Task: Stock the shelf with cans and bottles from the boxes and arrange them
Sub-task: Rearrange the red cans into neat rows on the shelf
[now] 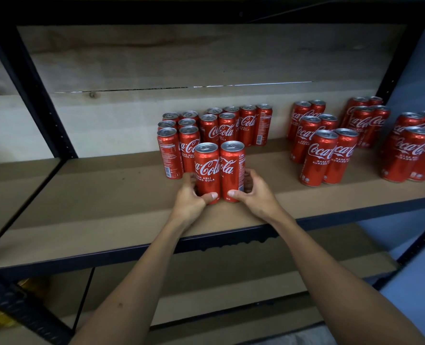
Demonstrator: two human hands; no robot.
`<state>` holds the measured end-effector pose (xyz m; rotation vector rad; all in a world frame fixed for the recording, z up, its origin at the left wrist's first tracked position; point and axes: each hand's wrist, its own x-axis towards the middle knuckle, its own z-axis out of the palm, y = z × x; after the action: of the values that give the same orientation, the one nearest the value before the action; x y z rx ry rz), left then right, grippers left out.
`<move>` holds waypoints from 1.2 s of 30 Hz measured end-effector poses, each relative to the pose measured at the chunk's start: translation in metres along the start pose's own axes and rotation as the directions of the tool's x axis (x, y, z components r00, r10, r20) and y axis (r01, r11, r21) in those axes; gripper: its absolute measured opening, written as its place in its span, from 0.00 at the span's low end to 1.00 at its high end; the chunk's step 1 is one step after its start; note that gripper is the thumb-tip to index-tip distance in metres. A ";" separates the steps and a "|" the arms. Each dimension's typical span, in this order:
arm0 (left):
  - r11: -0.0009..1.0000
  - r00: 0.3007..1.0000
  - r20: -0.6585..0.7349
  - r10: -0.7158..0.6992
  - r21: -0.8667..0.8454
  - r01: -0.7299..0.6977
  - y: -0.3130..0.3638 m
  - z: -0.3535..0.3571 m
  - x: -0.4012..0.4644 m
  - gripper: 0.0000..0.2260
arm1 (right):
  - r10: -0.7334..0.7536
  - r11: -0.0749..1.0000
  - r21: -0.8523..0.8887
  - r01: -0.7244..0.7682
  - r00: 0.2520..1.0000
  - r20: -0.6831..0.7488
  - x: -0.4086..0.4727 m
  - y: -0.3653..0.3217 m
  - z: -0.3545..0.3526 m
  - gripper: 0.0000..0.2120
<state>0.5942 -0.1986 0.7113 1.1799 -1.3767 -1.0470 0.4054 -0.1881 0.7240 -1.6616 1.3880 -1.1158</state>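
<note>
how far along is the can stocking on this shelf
Done: four clusters of red cans already stand upright on the shelf board, the nearest being the left cluster. In hand: the left hand grips one can and the right hand grips another, side by side in front of that cluster. Left: bare board remains at left; no bottles or boxes are in view, so remaining stock can't be judged.

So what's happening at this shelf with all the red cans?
A person is stocking a brown board shelf with tall red cola cans. The left hand grips one upright can, and the right hand grips another beside it, near the front edge. Clusters of the same cans stand behind and to the right.
</note>
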 end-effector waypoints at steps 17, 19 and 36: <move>0.999 1.000 -0.020 0.016 0.042 -0.015 0.000 -0.003 -0.002 0.31 | -0.038 0.998 -0.051 0.039 0.999 0.029 -0.002 0.004 0.000 0.30; 0.997 0.999 -0.040 0.021 0.078 -0.018 -0.001 -0.004 -0.001 0.33 | -0.042 0.997 -0.065 0.044 0.999 0.032 -0.003 0.004 0.000 0.29; 0.999 0.991 0.129 0.038 0.004 -0.039 0.004 -0.029 -0.004 0.35 | -0.071 0.967 0.241 0.080 0.996 -0.045 0.001 -0.025 -0.024 0.31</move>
<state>0.6228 -0.1941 0.7184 1.1023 -1.4987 -1.1079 0.3932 -0.1840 0.7558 -1.5345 1.1659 -1.3093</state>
